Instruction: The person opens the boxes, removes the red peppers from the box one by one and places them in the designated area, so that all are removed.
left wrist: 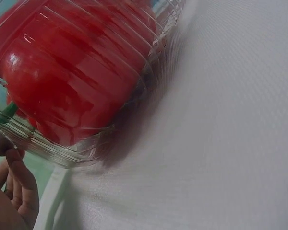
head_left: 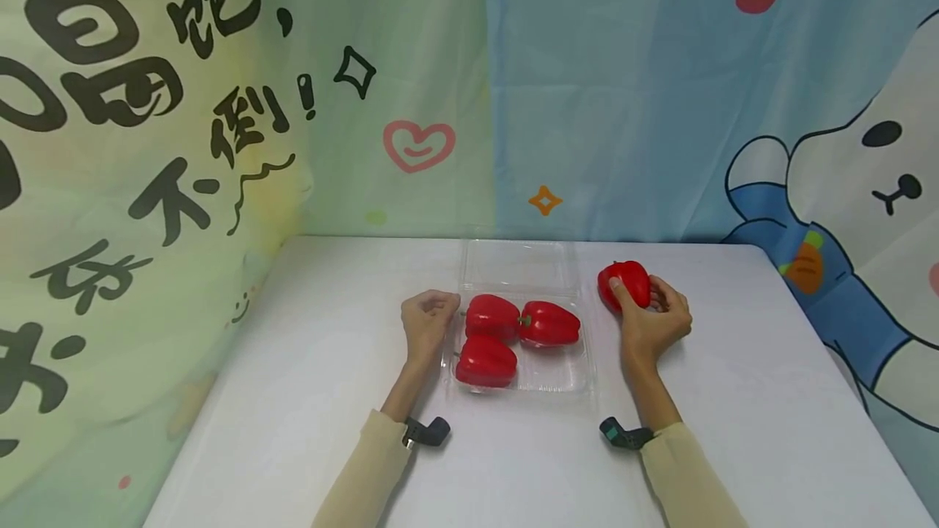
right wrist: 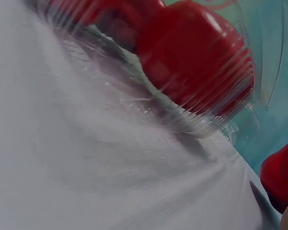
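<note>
A clear plastic clamshell box (head_left: pixel 553 369) lies on the table with its lid (head_left: pixel 519 266) folded back, away from me. Three red bell peppers are inside: one at the back left (head_left: pixel 491 317), one at the right (head_left: pixel 550 323) and one at the front left (head_left: pixel 486 362). My left hand (head_left: pixel 428 324) pinches the box's left edge between thumb and finger, close to a green stem in the left wrist view. To the right of the box, my right hand (head_left: pixel 655 323) grips another red bell pepper (head_left: pixel 625 279), thumb on its near side. In the right wrist view that pepper (right wrist: pixel 281 175) shows only partly.
The box stands near the middle of a white-covered table (head_left: pixel 308 398). A printed cloth curtain (head_left: pixel 616 104) hangs along the table's back edge and left side. Each wrist wears a dark camera mount, the left one (head_left: pixel 427 432) and the right one (head_left: pixel 623 435).
</note>
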